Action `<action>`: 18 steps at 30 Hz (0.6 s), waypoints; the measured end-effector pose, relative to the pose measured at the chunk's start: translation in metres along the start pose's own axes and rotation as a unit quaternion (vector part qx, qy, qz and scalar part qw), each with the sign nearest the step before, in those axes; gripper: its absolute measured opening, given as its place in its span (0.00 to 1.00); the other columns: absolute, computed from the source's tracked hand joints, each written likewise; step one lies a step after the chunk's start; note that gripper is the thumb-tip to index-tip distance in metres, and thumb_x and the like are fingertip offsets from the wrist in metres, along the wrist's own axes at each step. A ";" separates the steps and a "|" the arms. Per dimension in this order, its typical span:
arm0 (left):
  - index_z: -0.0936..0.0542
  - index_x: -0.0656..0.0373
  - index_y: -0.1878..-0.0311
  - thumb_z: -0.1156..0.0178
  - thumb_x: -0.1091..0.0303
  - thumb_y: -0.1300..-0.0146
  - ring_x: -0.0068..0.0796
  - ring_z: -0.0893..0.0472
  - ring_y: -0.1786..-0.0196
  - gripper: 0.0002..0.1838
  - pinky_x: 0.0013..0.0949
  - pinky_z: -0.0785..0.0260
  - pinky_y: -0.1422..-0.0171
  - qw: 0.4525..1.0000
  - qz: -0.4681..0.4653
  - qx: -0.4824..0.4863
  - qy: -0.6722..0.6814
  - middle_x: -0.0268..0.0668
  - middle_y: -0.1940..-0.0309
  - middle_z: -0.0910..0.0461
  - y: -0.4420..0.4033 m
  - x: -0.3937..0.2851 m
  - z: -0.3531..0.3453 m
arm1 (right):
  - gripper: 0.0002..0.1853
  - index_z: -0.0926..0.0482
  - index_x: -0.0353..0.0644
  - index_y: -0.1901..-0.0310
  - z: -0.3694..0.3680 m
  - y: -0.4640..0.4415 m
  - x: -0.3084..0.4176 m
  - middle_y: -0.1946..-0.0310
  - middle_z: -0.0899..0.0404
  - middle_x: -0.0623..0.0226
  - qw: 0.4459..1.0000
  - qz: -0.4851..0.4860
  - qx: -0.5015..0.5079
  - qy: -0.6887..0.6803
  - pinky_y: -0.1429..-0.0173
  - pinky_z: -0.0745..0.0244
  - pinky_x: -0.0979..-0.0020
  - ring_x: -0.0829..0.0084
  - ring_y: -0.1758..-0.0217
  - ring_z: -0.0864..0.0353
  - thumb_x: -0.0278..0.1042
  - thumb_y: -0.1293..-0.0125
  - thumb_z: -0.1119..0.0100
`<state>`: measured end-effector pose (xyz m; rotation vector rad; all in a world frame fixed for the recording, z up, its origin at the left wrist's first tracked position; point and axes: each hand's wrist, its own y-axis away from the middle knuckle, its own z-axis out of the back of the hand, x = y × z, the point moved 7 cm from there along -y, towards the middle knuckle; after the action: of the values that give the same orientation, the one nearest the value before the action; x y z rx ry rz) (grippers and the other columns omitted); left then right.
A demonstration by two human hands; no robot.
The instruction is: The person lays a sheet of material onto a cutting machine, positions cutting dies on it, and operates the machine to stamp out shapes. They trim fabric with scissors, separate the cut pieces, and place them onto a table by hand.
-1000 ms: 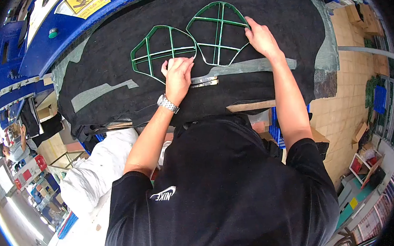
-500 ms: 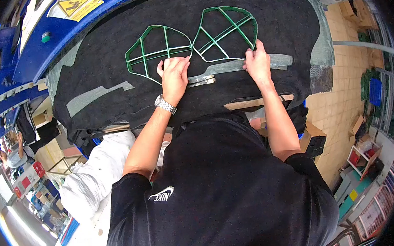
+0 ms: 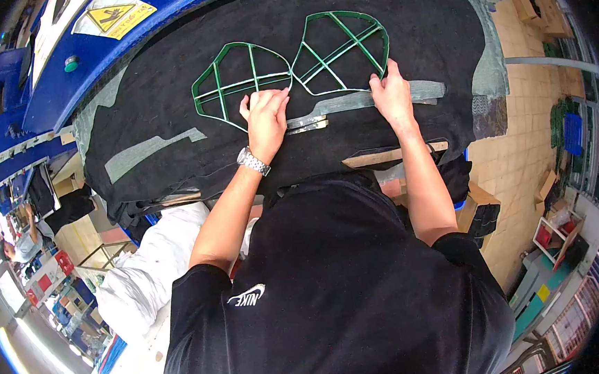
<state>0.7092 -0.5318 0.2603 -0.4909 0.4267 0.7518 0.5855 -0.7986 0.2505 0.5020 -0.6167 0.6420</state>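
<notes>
Two green frames are lying on the black cloth (image 3: 160,85), side by side, their near corners meeting or almost so. Left hand (image 3: 266,122) is bending its fingers over the near right edge of the left frame (image 3: 255,82), seemingly pinching the rim; the underside grip is staying out of sight. Right hand (image 3: 392,98) is pinching the near right corner of the right frame (image 3: 357,42), thumb and fingers bunching round it. Both frames are looking like painted metal: probably stiff, fairly weighty, hardly fragile, perhaps sharp beneath. Outer rim is offering the best hold; crossbars are serving as a second choice. Counting: two frames, two hands, one watch (image 3: 253,161) circling the left wrist, and two long patches, left patch (image 3: 150,154) and right patch (image 3: 349,103), showing grey-green against the cloth.
</notes>
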 end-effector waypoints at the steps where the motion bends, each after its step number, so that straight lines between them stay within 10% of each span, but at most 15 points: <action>1: 0.12 0.49 0.47 0.34 0.69 0.32 0.33 0.19 0.46 0.11 0.54 0.44 0.26 1.000 0.001 -0.002 0.001 0.29 0.56 0.15 0.000 0.000 0.001 | 0.26 0.30 0.33 0.32 -0.001 0.000 0.001 0.67 0.14 0.43 1.000 0.003 0.003 -0.001 0.49 0.19 0.47 0.42 0.58 0.11 0.34 0.28 0.41; 6: 0.12 0.50 0.48 0.33 0.69 0.32 0.32 0.19 0.47 0.11 0.55 0.44 0.25 1.000 0.004 -0.012 0.001 0.28 0.56 0.15 0.002 -0.002 0.002 | 0.25 0.30 0.33 0.32 -0.007 -0.010 -0.015 0.71 0.14 0.47 0.999 0.024 0.001 -0.031 0.55 0.17 0.49 0.45 0.63 0.11 0.33 0.27 0.43; 8: 0.12 0.50 0.49 0.32 0.69 0.33 0.32 0.19 0.47 0.10 0.55 0.43 0.26 1.000 0.003 -0.017 0.008 0.27 0.57 0.15 0.001 -0.002 0.003 | 0.26 0.32 0.36 0.27 0.005 -0.022 -0.013 0.76 0.16 0.53 0.997 0.037 0.020 -0.071 0.65 0.17 0.60 0.64 0.76 0.13 0.29 0.25 0.45; 13: 0.12 0.50 0.51 0.32 0.70 0.34 0.32 0.19 0.49 0.09 0.55 0.43 0.27 0.999 -0.003 -0.034 0.000 0.27 0.58 0.16 0.001 -0.002 0.003 | 0.27 0.32 0.40 0.24 0.024 -0.085 0.021 0.77 0.22 0.65 0.977 0.169 0.132 -0.015 0.70 0.23 0.67 0.76 0.80 0.21 0.30 0.23 0.45; 18: 0.12 0.51 0.49 0.33 0.71 0.33 0.34 0.18 0.48 0.10 0.53 0.42 0.28 1.000 0.000 -0.015 -0.006 0.29 0.56 0.15 0.000 -0.005 0.005 | 0.28 0.34 0.47 0.22 0.003 -0.148 0.081 0.74 0.21 0.64 0.927 0.270 0.254 0.059 0.68 0.23 0.67 0.76 0.79 0.23 0.30 0.21 0.48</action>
<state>0.7067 -0.5314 0.2671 -0.5138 0.4058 0.7608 0.7366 -0.8717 0.2713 0.7774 -0.4686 1.3672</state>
